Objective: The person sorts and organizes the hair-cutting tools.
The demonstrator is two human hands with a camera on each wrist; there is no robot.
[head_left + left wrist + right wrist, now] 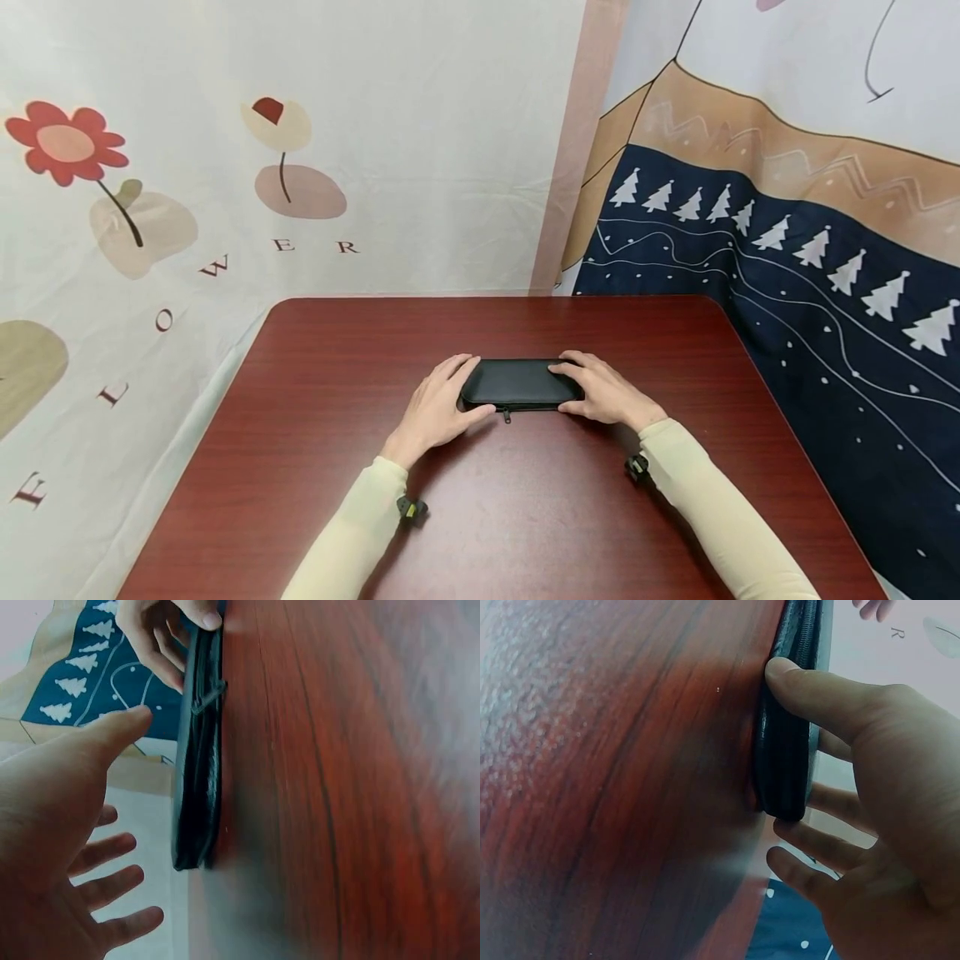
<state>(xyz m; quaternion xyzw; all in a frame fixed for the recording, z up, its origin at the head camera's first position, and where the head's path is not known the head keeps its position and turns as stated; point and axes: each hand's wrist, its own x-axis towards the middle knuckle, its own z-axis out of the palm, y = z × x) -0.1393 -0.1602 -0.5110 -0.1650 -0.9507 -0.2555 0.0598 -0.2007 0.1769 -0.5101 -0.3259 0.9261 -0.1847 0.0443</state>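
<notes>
A flat black zip case lies on the table, its zipper along the near long side and the zipper pull hanging at the front. My right hand grips the case's right end. In the right wrist view the thumb presses its zipped side, with fingers round the far side and end. Spread out at the left end is my left hand. The left wrist view shows those fingers extended, with a gap between them and the case.
The reddish-brown wooden table has rounded far corners. Behind it hangs a pale cloth printed with flowers and letters. A navy cloth with white trees hangs at the right. Each wrist carries a small dark device.
</notes>
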